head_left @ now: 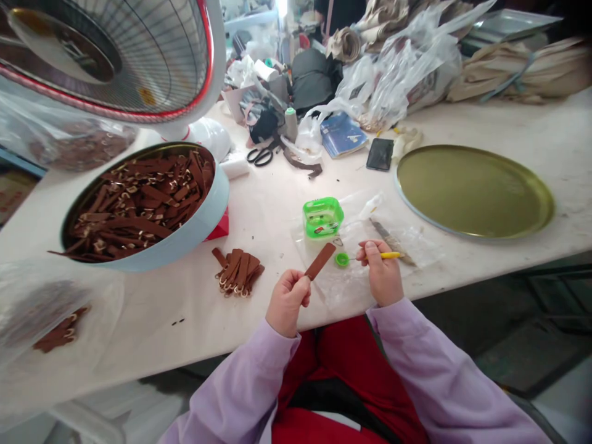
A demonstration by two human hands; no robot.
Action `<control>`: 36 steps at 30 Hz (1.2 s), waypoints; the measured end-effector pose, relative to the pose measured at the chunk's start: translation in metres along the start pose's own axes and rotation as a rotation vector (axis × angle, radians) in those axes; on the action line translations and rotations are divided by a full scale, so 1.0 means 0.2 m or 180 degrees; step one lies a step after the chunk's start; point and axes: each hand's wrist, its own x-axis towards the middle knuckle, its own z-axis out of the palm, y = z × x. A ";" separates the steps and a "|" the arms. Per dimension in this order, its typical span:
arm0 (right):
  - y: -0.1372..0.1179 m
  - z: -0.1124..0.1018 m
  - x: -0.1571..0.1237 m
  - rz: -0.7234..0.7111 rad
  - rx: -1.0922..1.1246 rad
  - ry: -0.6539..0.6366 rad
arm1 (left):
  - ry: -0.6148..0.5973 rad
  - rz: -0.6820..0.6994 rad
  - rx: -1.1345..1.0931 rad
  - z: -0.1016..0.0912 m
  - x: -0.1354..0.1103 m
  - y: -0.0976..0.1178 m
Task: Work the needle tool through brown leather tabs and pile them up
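Brown strap (320,261) up in the left hand (285,301), yellow tool (391,254) at the little green cap (342,259)!
From the left, a round tin (185,240) brims with straps, then comes a small pile (238,271), then the left hand, fingers curled in, pinching the strap's near end above the table (259,320); next the cap, and the right hand (385,279), closed pen-style round the tool, its thin tip right by the cap, contact impossible to call; this looks like the dipping step, and the next move seems to call for a steady strap and light touch; as for lettering, the fan's badge (69,52), the green box (319,229) and the blue booklet (342,135) all carry markings, none readable.
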 end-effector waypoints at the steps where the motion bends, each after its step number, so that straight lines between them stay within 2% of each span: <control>1: 0.01 0.00 0.01 0.0009 -0.0019 -0.0010 | 0.0003 -0.0005 0.0005 0.00 0.01 0.00; 7: 0.04 -0.02 0.02 0.0006 -0.0094 -0.0023 | -0.0034 0.0014 0.0035 0.01 0.02 -0.02; 14: 0.03 -0.02 0.01 0.0010 0.0079 0.0031 | -0.0044 -0.0018 0.0069 0.02 -0.02 -0.02; 16: -0.02 -0.04 -0.01 0.0031 0.0316 0.0203 | -0.0081 -0.0041 0.0071 0.02 -0.04 -0.01; 19: -0.19 -0.06 -0.09 0.0096 0.1093 0.0305 | -0.0219 -0.0069 0.0049 0.02 -0.08 -0.01; 21: -0.32 -0.07 -0.17 0.0161 0.1595 0.0065 | -0.0377 -0.0067 0.0018 0.03 -0.12 0.00; 25: -0.49 -0.05 -0.31 0.0166 0.1739 -0.0291 | -0.0635 0.0034 -0.0008 0.02 -0.22 0.02; 30: -0.53 0.00 -0.40 0.0070 0.1670 -0.0409 | -0.0597 0.0116 -0.0079 0.00 -0.33 0.06; 36: -0.56 0.04 -0.49 -0.0017 0.1748 -0.0577 | -0.0431 0.0356 -0.0151 0.00 -0.41 0.05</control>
